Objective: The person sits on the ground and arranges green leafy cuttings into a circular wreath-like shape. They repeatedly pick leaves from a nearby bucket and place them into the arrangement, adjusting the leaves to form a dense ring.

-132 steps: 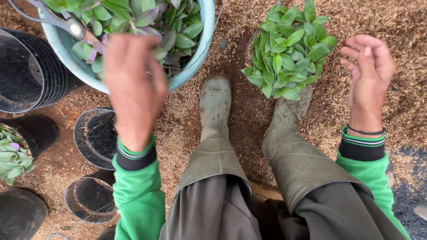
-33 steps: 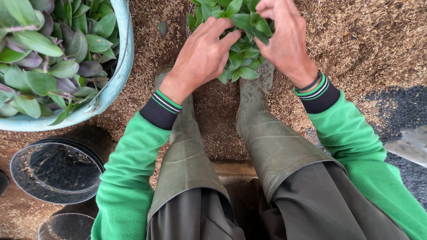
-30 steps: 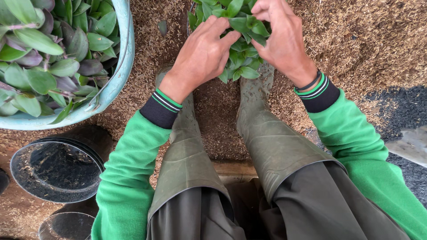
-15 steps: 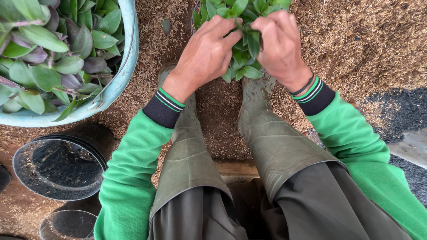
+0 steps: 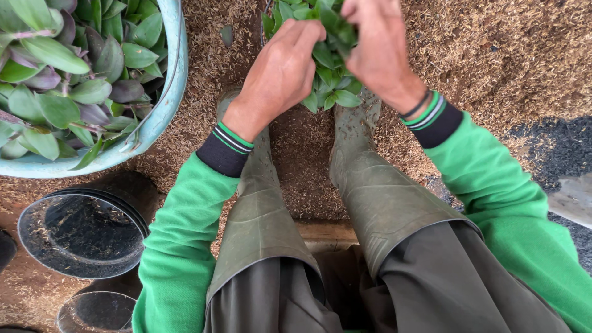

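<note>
head view | from above, facing straight down | close over knees, boots [image 5: 265, 203], husk-strewn ground [image 5: 493, 55]

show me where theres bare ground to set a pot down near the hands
Free: the husk-covered ground right of the right hand, and the strip between the blue tub and the left hand. Crowded: between the boots, and lower left, where black pots sit.

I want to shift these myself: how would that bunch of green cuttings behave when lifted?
The leafy bunch probably flops: thin stems, loose leaves. Likely light. Both hands, left hand and right hand, bracket it, so it may spill apart.
</note>
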